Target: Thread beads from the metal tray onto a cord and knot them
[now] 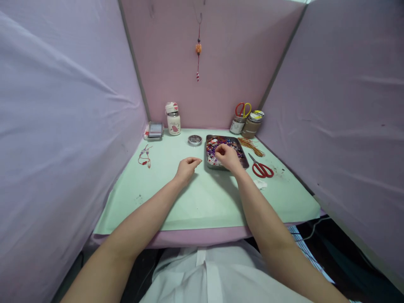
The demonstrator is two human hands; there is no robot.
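My left hand (187, 169) is just above the pale green tabletop, left of the bead tray, with thumb and fingers pinched together. Whatever may be between those fingertips is too small to make out. Over the metal tray (227, 168) is my right hand (229, 157), its fingers curled into a pinch among or just above the mixed beads (212, 152). Purple, red and clear beads fill much of the tray, partly covered by that hand. I cannot tell whether a bead is in its fingers.
Red-handled scissors (262, 169) and brown cords (252, 146) lie right of the tray. Behind stand two jars (251, 127), one holding scissors, and a white bottle (173, 122). A round dish (195, 140) and beaded string (145, 158) sit left. Fabric walls enclose three sides.
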